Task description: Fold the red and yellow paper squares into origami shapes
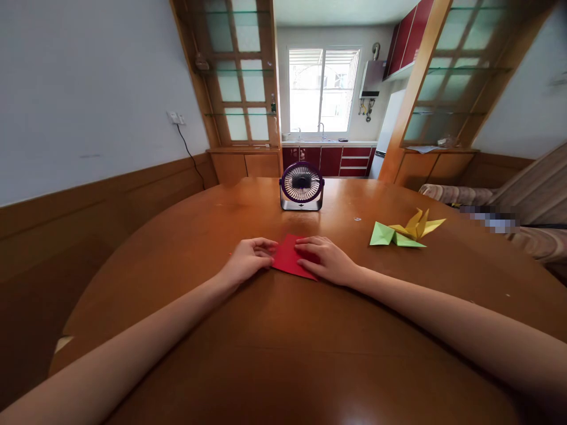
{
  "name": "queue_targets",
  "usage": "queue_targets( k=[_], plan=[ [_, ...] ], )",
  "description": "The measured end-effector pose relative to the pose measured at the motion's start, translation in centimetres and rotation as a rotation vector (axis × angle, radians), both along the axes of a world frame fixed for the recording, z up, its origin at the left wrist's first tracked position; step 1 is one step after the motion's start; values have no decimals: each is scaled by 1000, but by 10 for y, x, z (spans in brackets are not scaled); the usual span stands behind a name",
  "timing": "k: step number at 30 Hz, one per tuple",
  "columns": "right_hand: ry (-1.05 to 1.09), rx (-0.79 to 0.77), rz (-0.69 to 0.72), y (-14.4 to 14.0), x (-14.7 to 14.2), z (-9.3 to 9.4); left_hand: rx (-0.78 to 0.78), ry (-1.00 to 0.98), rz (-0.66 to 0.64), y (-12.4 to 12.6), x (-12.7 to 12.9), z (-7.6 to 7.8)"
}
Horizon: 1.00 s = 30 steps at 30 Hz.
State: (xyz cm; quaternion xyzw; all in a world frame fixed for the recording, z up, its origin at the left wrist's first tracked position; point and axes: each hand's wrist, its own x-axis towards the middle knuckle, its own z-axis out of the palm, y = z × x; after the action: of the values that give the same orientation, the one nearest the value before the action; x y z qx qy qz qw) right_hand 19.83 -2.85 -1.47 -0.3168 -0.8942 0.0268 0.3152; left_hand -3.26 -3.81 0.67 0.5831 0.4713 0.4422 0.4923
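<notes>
Red paper (287,258), laid on the surface (248,348); judged light, easily creased, best held by edges. Left grip (248,258): at left edge, closure cannot be told. Right grip (328,260): unclenched, laid atop.

No words, brands or numbers can be read. A small dark mark (301,205) is borne on the base of the fan (302,183), but its form cannot be made out; on the boxy wall unit (372,78) near the window, no lettering can be distinguished.
</notes>
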Motion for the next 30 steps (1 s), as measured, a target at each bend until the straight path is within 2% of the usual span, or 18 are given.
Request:
queue_targets(
  k=[3,8,12,15,19,24,27,30],
  plan=[
    [-45,-22,17,-1,-2,1,112,164,-24,1,-3,1],
    [-127,-22,25,0,-3,0,428,478,-14,-3,-3,1],
    [-149,-9,40,1,-4,-1,523,600,-24,-3,0,0],
    [-164,-14,63,2,-5,-1,568,607,-70,3,4,-6],
    [-167,-43,106,1,-5,1,599,547,-196,16,6,-17],
    [-7,-107,89,1,-2,5,515,670,-341,25,-1,-23],
    [118,-111,20,7,6,6,498,661,-351,24,-6,-23],
    [146,-111,-22,15,18,4,501,666,-320,23,-9,-23]
  ],
)
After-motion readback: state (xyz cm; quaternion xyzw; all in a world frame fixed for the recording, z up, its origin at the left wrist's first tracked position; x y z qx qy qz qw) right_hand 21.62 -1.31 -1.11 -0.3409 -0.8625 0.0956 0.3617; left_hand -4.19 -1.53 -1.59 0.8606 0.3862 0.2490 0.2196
